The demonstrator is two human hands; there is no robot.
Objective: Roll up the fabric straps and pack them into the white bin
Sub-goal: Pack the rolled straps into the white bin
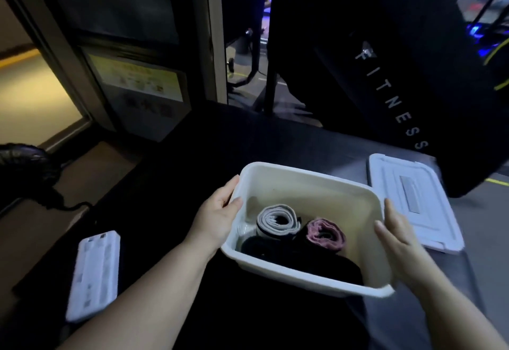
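The white bin (311, 181) sits tilted on the dark surface in front of me. Inside lie a rolled grey strap (275, 220), a rolled pink strap (326, 234) and dark fabric (289, 253) along the near side. My left hand (217, 212) grips the bin's left rim, thumb inside and fingers outside. My right hand (396, 239) is at the bin's right rim with fingers fairly straight; it looks blurred, and whether it touches the rim is unclear.
The bin's white lid (413, 203) lies flat to the right. A white rectangular device (95, 272) rests at the lower left. A black banner reading FITNESS (391, 96) stands behind. A black cable (55, 198) runs at the left, beside a doorway.
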